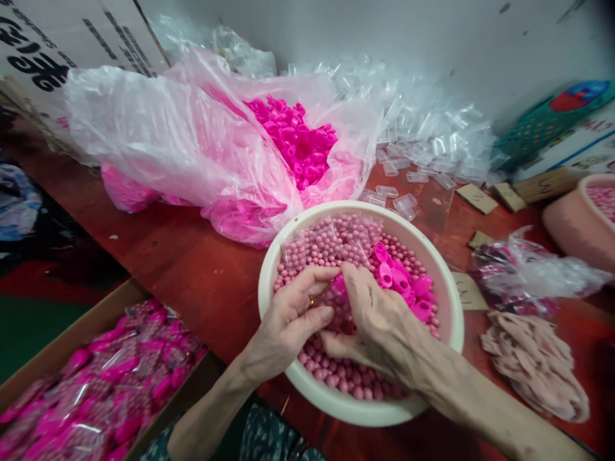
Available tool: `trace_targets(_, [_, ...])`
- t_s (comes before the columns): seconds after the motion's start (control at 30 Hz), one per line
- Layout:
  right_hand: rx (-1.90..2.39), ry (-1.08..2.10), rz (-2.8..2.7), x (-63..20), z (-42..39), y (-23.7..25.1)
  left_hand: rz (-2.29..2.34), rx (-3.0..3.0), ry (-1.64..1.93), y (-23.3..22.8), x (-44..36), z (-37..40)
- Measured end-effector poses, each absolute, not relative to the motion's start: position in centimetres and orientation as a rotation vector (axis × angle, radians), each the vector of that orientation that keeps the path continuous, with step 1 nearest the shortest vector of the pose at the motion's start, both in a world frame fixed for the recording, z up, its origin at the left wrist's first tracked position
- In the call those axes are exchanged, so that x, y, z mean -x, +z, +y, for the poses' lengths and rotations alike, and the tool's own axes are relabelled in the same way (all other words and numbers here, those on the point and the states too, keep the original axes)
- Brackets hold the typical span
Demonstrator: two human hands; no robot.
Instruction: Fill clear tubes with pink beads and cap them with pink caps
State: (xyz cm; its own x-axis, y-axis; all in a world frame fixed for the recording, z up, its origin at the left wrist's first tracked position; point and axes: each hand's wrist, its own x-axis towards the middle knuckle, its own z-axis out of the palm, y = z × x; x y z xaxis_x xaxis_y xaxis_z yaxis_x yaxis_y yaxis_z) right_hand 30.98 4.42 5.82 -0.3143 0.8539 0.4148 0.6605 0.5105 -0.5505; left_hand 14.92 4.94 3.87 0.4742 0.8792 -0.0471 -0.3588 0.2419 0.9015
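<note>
A cream plastic bowl [451, 301] on the red table holds many small pale pink balls [346, 374] and several bright pink plastic caps [401, 282]. Both of my hands are inside the bowl, over the balls. My left hand [293, 317] and my right hand [375, 317] meet at the fingertips around a small clear packet with a pink piece in it; the fingers hide most of it. Two clear packets filled with balls [307, 246] lie on the pile at the bowl's far side.
A big clear bag of bright pink caps [298, 137] lies behind the bowl. Empty clear tubes [423, 128] pile up at the back right. A cardboard box of filled pink packets [106, 384] sits at lower left. Beige pieces [533, 362] and a second pink bowl [581, 218] are on the right.
</note>
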Motion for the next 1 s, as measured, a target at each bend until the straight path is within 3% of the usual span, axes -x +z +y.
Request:
trace_targets(0.17, [1.184,0.29,-2.386,-31.3,5.0,5.3,0.665,-0.775,1.018,3.8,-15.3,5.2])
trace_targets(0.4, [1.315,0.175,-2.331,-31.7,4.4,5.2,0.634,-0.665,1.014,4.2,-15.3,5.2])
trace_targets(1.0, [1.157,0.16,-2.306,-32.3,4.3,4.3,0.603,-0.776,0.927,3.8,-15.1,5.1])
